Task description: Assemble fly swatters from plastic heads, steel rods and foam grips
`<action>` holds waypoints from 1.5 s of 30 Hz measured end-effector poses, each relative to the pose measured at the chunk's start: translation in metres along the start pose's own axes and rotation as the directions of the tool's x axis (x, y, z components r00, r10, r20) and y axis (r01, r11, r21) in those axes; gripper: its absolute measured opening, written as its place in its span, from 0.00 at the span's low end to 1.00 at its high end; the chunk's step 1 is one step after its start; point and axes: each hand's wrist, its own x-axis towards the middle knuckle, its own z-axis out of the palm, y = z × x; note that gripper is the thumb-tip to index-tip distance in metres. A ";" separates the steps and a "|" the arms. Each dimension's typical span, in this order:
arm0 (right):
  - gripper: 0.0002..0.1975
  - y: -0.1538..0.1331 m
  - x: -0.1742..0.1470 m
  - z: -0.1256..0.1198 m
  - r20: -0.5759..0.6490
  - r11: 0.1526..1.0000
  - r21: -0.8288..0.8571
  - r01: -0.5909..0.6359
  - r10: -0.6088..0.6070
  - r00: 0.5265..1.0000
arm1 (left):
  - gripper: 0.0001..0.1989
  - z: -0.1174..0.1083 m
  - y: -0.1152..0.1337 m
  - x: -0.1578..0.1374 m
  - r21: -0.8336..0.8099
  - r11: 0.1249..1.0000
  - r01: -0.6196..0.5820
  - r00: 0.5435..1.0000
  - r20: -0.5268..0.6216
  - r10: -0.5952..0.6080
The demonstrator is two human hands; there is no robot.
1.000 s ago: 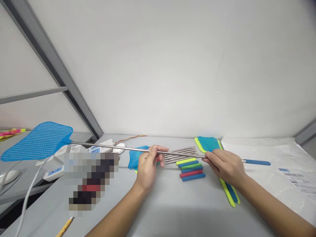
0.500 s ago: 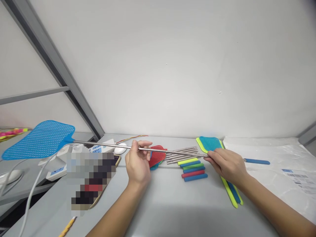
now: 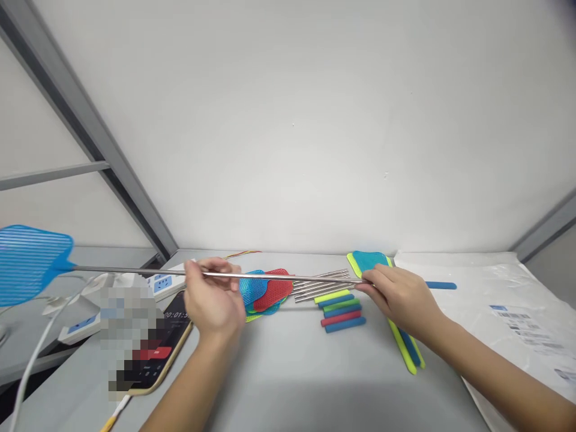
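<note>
A blue fly swatter (image 3: 33, 264) spans the frame from the left edge to right of center. Left of center, the left hand (image 3: 213, 303) closes loosely on its metal rod (image 3: 265, 276); stacked mesh heads (image 3: 275, 290), thin tubes (image 3: 321, 287) and colored sleeves (image 3: 342, 311) lie mid-frame on the table (image 3: 315, 372). Farther right, the right hand (image 3: 402, 294) pinches the rod.

Bare left hand (image 3: 213, 303) and bare right hand (image 3: 400, 294), slender-fingered, on slim forearms (image 3: 490, 363) tapering toward the wrists (image 3: 216, 341) (uncovered wherever they show)
</note>
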 end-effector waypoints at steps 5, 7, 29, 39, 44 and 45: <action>0.09 0.016 -0.026 -0.005 0.009 1.000 0.016 -0.003 0.003 1.000 | 0.23 -0.001 -0.001 0.002 0.013 1.000 -0.002 0.999 0.046 0.002; 0.08 0.016 -0.036 -0.005 -0.002 0.999 0.032 -0.009 0.010 1.000 | 0.22 0.000 -0.009 -0.012 0.068 0.996 0.054 0.984 0.164 -0.064; 0.12 0.051 -0.089 -0.008 0.052 0.986 -0.128 -0.109 0.117 0.992 | 0.19 0.007 -0.022 -0.043 0.416 0.865 0.279 0.793 0.408 -0.452; 0.15 0.081 -0.098 0.000 0.097 0.962 -0.138 -0.236 0.250 0.963 | 0.16 0.008 -0.027 -0.032 0.374 0.881 0.290 0.840 0.342 -0.421; 0.15 0.082 -0.098 0.003 0.117 0.966 -0.022 -0.257 0.258 0.959 | 0.16 0.003 -0.037 -0.025 0.323 0.876 0.359 0.823 0.333 -0.460; 0.15 0.081 -0.099 0.004 0.114 0.966 -0.014 -0.258 0.258 0.959 | 0.16 0.002 -0.039 -0.025 0.313 0.874 0.372 0.818 0.334 -0.468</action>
